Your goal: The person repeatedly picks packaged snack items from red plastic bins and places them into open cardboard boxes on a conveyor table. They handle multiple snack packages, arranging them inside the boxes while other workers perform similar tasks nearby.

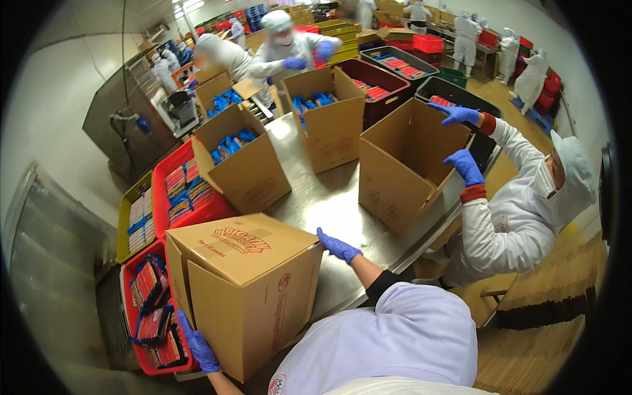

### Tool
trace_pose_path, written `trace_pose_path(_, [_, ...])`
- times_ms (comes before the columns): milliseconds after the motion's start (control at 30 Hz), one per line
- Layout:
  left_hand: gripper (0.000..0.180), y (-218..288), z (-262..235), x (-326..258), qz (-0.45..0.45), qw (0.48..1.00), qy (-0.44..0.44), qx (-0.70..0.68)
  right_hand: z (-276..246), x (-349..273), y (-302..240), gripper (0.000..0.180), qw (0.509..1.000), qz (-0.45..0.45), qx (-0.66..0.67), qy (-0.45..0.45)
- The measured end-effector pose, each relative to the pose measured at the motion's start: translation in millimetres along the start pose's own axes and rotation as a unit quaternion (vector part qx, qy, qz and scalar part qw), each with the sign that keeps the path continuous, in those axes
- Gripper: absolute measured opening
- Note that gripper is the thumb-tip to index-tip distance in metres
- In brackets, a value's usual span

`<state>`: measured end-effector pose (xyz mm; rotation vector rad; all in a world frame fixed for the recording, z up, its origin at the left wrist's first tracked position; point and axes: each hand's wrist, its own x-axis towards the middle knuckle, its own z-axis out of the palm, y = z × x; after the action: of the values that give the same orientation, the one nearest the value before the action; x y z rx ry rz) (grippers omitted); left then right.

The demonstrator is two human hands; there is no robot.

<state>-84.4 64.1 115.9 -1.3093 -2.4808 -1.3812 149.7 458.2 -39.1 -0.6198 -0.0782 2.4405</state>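
A large brown cardboard box [280, 306] with its top flaps folded down stands tilted in the picture at the near left of the metal table. My left hand [199, 347], in a blue glove, lies against the box's lower left side with its fingers stretched out. At the box's far right corner is my right hand [339, 247], also gloved, its fingers straight and the fingertips at the edge. Left of the box, a red crate [135, 339] holds several red and dark packs. The box hides part of that crate.
The metal table [316, 217] carries an open box [401, 181], which a co-worker [513, 204] touches at right. Two open boxes [253, 184] [329, 135] hold blue packs. A second red crate [217, 209] and a yellow crate [122, 243] stand at left. Flat cardboard [533, 355] is stacked at lower right.
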Motion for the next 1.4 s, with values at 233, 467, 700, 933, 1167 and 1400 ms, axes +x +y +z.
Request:
trace_pose_path(233, [0.062, -28, 33, 5, -0.049, 0.810, 0.188, -0.554, 179, -104, 1, 0.031, 0.805, -0.346, -0.470, -0.108])
trace_pose_path(467, [0.074, -14, 101, 41, -0.262, 0.802, -0.010, -0.537, 260, -185, 70, 0.039, 0.415, -0.591, -0.681, -0.118])
trace_pose_path(700, [0.068, 25, 67, 167, -0.191, 0.857, -0.109, -0.466, 218, -184, 203, 0.059, 0.284, -0.262, -0.849, -0.361])
trace_pose_path(933, [0.078, 4, 101, 199, -0.020, 0.984, -0.145, 0.098, 209, -165, 74, 0.034, 0.060, -0.143, -0.986, -0.054])
trace_pose_path(1167, [0.073, 32, 167, 237, 0.013, 0.984, -0.159, 0.080, 99, -188, 97, 0.038, 0.122, -0.307, -0.943, 0.041])
trace_pose_path(1400, [0.073, 26, 174, 259, 0.043, 0.971, -0.217, 0.089, 49, -216, 153, 0.052, 0.295, -0.226, -0.920, -0.125])
